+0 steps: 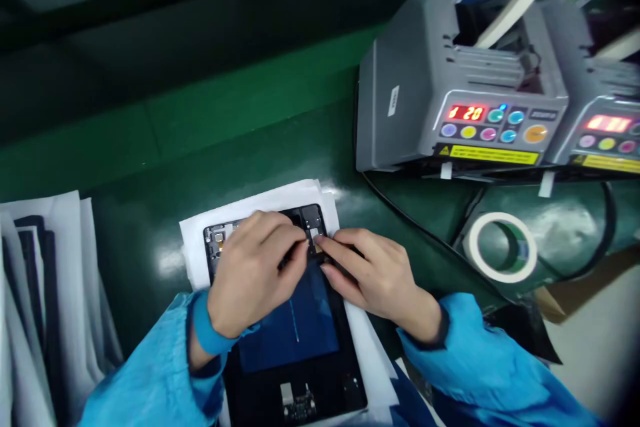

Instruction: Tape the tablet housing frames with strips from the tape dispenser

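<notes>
An opened tablet (pixel 345 347) lies on white sheets, its inner side up, with a dark blue battery panel (pixel 300 337) in the middle and a small circuit board (pixel 299 405) at the near end. My left hand (pixel 257 267), wearing a blue wristband (pixel 207 327), is over the far end of the tablet with thumb and forefinger pinched together; anything between them is too small to make out. Beside it, my right hand (pixel 375 273) has its forefinger stretched onto a small whitish piece near the tablet's far right corner. Its thumb stays apart, at the tablet's right edge.
Two grey tape dispensers (pixel 400 100) with lit red displays stand at the back right. A tape roll (pixel 500 247) lies in front of them, near a black cable (pixel 400 203). White sheets with dark frames between them (pixel 65 267) stand at the left on the green table (pixel 140 233).
</notes>
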Available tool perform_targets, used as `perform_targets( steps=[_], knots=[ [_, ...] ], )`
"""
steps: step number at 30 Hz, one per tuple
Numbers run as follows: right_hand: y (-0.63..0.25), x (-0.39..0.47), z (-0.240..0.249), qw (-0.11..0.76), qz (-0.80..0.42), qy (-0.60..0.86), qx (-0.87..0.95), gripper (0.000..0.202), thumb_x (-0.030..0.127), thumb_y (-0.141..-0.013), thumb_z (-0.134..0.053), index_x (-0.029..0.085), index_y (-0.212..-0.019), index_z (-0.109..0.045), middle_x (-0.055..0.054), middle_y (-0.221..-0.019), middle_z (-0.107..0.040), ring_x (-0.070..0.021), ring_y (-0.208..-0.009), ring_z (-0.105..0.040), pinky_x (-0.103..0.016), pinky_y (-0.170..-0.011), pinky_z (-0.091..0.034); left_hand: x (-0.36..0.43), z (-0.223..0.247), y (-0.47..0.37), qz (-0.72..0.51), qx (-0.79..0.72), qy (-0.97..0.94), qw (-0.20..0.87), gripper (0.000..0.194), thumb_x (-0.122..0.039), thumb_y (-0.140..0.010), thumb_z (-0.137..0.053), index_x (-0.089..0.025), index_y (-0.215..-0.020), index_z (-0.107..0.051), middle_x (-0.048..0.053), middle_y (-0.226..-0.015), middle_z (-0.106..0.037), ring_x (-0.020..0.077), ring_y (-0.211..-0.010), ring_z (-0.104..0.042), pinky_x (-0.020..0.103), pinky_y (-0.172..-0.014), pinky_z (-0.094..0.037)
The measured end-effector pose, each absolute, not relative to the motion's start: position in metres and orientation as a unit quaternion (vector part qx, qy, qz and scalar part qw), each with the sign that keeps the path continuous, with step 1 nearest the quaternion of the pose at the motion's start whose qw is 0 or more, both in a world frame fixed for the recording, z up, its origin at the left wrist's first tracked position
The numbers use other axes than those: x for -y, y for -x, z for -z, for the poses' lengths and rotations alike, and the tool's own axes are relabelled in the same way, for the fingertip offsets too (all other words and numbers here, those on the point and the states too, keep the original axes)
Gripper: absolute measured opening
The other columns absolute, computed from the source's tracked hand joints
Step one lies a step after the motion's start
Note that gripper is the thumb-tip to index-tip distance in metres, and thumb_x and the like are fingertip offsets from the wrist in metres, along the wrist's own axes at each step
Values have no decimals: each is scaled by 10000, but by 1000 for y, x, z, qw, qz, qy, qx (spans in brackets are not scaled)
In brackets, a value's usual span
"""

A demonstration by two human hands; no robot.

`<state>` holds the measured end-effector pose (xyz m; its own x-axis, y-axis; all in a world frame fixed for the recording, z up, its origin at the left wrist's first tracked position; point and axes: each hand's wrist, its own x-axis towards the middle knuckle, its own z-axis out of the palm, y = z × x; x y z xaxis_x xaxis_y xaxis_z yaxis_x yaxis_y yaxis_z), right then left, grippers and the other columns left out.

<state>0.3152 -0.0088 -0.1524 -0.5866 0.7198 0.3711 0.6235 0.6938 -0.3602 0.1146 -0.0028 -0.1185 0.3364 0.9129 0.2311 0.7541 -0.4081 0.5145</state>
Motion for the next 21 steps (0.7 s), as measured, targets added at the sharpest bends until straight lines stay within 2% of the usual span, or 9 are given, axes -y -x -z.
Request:
perform_targets(
  steps=[2, 4, 7, 10, 13, 16, 21],
  knots=[
    [-316, 8, 153, 258, -100, 383, 881, 238, 252, -898, -518, 123, -1062, -633, -70, -894, -635, -154, -775, -587, -283, -666, -500, -5, 113, -104, -237, -554, -792, 100, 150, -241, -856, -569, -154, -969, -618, 85, -1003, -626, 222, -944, -556, 364, -827, -451],
    [-316, 9, 153, 267, -99, 382, 879, 221, 241, -890, -527, 123, -1037, -641, -73, -903, -639, -159, -775, -592, -292, -667, -509, -13, 110, -93, -173, -598, -779, 72, 277, -333, -865, -559, -153, -1072, -595, 113, -1119, -602, 276, -1039, -532, 422, -871, -433],
    [-316, 10, 153, 278, -103, 380, 876, 209, 229, -880, -534, 124, -1021, -646, -77, -922, -641, -165, -787, -598, -299, -676, -515, -19, 110, -82, -86, -612, -774, 135, 276, -398, -899, -486, -176, -1014, -603, 82, -1063, -626, 253, -970, -567, 398, -833, -453],
    [-316, 10, 155, 290, -111, 378, 872, 211, 232, -883, -518, 134, -1024, -642, -74, -932, -635, -158, -796, -596, -292, -691, -517, -15, 112, -80, -107, -589, -790, 130, 234, -350, -924, -441, -191, -890, -608, 46, -973, -642, 209, -897, -585, 351, -813, -457],
    [-315, 9, 156, 308, -136, 375, 864, 247, 254, -891, -497, 144, -1079, -613, -77, -974, -622, -156, -839, -596, -294, -728, -519, -8, 108, -81, -145, -582, -797, 78, 194, -317, -922, -453, -211, -887, -611, 23, -920, -666, 191, -823, -610, 319, -738, -456],
    [-316, 7, 156, 347, -177, 372, 843, 369, 301, -884, -513, 129, -1211, -521, -103, -1067, -598, -174, -949, -587, -314, -799, -521, -5, 99, -80, -153, -592, -789, 48, 137, -289, -899, -495, -227, -903, -617, 8, -817, -675, 193, -711, -620, 312, -625, -436],
    [-319, 4, 156, 374, -227, 371, 819, 493, 363, -898, -498, 146, -1325, -386, -121, -1159, -572, -189, -1057, -557, -350, -873, -508, -6, 96, -80, -221, -544, -809, 25, 92, -160, -819, -589, -207, -894, -612, 28, -870, -666, 199, -791, -625, 331, -714, -482]
  ],
)
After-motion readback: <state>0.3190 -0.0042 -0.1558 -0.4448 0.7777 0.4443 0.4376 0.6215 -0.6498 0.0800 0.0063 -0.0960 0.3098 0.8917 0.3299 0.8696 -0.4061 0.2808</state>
